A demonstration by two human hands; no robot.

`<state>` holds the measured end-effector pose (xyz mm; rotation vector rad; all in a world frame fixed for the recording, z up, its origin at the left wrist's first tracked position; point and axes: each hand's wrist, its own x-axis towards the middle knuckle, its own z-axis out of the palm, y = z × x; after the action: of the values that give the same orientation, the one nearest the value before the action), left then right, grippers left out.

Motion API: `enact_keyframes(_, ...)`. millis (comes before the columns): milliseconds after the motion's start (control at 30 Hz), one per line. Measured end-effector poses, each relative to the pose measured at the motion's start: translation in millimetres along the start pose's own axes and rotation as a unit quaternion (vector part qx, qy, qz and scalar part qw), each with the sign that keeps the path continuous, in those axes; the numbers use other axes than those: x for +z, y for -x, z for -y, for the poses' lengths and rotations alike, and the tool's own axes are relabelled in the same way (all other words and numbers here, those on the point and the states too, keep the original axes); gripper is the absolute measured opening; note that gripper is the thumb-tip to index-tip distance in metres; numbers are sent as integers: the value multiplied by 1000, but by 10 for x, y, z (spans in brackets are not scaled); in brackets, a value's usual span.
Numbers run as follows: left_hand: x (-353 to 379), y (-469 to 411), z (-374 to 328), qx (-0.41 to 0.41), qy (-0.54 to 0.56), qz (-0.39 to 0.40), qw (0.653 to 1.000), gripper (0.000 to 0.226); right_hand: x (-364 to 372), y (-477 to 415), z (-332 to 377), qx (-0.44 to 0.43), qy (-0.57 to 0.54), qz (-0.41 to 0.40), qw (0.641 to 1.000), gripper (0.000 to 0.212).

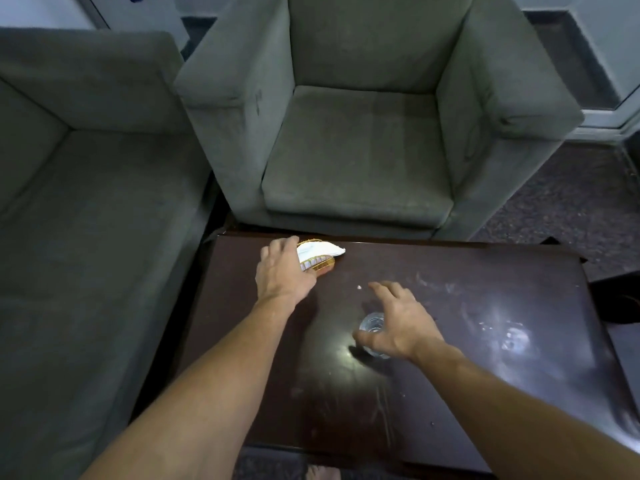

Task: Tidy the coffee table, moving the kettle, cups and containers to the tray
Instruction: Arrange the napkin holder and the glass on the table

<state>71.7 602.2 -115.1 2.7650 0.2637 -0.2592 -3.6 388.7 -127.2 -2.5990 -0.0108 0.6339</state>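
A person's left hand grips a gold wire napkin holder stuffed with white paper napkins, fingers curled over its top and the thumb tucked against its near side. The holder stands at the far edge of a dark glossy wooden coffee table. The right hand hangs spread and unclosed over a small clear glass cup, which stands upright near the table's middle. The thumb is low by the cup's near wall and the fingers arch above its rim, and no firm contact can be made out.

The tray is out of view, so its direction cannot be told. A grey upholstered armchair faces the table's far edge, and a matching grey sofa runs along its left.

The step in hand appears to be a two-handed pickup. To do it well, the right hand should probably settle lower and close round the cup's wall, not pinch its rim, since smooth glass may slip and whether it holds liquid is unclear. The cup is best lifted straight up and carried level. The holder looks light but top-heavy with loose napkins, so it wants an upright carry and a squeeze gentle enough not to bend the wire.
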Motion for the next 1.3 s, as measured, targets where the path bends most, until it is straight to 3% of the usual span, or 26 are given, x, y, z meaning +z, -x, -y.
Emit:
enact_keyframes(167, 209, -149, 296, 14, -26, 23, 999, 98, 197, -101, 55, 35, 15, -15, 999, 107)
enact_keyframes(300, 326, -321, 378, 12, 1, 38, 999, 107, 320, -101, 35, 39, 37, -16, 998, 120)
enact_keyframes(400, 397, -415, 341, 9, 23, 31, 999, 101, 410, -19, -51, 30, 27, -42, 998, 125)
enact_keyframes(500, 464, -432, 335, 6, -5, -8, 1000, 76, 500, 69, -163, 22, 4, -61, 998, 130)
enact_keyframes(667, 520, -301, 309, -40, 0, -59, 998, 50, 643, 106, -307, 26, -68, -89, 993, 122)
enact_keyframes(967, 595, -29, 195, -142, 75, -77, 984, 58, 990, 283, -467, 102, -191, -138, 966, 128)
enact_keyframes(1067, 617, 38, 182, -149, 83, -81, 982, 60, 1077, 289, -436, 133, -242, -146, 950, 122)
enact_keyframes(1233, 662, 129, 162, -139, 73, -75, 985, 63, 1114, 294, -356, 143, -294, -190, 926, 80)
enact_keyframes(1300, 671, 175, 154, -125, 42, -93, 987, 72, 1119, 282, -359, 148, -307, -189, 921, 78)
